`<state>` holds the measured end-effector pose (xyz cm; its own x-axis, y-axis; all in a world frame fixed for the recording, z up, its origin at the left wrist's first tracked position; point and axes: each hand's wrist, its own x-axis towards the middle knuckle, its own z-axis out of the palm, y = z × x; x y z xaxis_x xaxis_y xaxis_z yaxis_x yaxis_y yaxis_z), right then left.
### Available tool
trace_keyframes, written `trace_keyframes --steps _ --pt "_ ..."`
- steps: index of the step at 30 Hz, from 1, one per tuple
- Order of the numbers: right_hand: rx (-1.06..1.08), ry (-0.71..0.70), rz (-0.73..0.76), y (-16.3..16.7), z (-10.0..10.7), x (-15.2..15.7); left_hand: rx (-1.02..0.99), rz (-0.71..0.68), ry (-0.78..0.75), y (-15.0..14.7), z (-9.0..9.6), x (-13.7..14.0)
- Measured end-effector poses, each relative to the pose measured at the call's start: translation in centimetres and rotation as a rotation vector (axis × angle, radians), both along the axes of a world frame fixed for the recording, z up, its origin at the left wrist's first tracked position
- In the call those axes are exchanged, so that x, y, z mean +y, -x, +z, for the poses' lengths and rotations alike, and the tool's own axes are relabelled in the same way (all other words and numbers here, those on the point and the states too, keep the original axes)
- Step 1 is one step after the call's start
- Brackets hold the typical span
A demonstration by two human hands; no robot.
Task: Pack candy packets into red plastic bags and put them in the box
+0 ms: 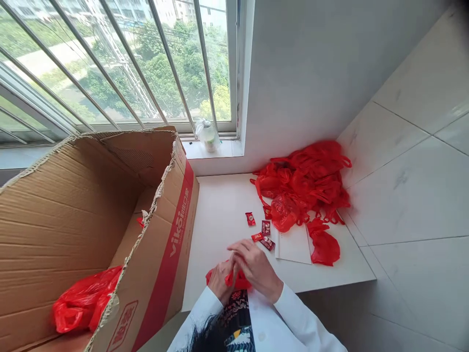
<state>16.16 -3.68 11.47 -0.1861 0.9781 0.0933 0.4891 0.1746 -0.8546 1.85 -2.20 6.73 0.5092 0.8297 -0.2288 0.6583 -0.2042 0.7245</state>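
Observation:
A red plastic bag point(242, 280) is bunched at the table's near edge, close to my body. My left hand point(221, 279) is closed around its gathered part from the left. My right hand point(259, 270) comes in from the other side, fingers bent over the top of the bunch and touching the left fingers. Part of the bag is hidden under both hands, and its contents cannot be made out. Just beyond my right hand lie several small wrapped sweets, among them a red one point(250, 218) and a dark red one point(266, 227).
A big open cardboard box point(172, 234) stands on the left, with a filled red bag point(86, 300) inside. Right of the sweets are a heap of red bags point(304, 181), a white notepad point(293, 247) and a single red bag point(324, 244). Something plastic-wrapped point(208, 135) sits on the sill.

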Motion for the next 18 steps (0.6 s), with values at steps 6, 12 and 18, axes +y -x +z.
trace_keyframes --steps 6,12,18 --pt "0.424 0.355 -0.007 -0.8 -4.6 0.8 -0.114 0.123 0.165 0.4 1.1 0.5" --pt "0.391 0.290 0.046 -0.9 -2.8 -0.7 -0.560 0.276 0.580 1.5 -0.1 0.9" --pt "0.374 0.265 0.135 -2.2 -4.3 1.2 -0.249 0.007 0.079 2.7 0.4 0.5"
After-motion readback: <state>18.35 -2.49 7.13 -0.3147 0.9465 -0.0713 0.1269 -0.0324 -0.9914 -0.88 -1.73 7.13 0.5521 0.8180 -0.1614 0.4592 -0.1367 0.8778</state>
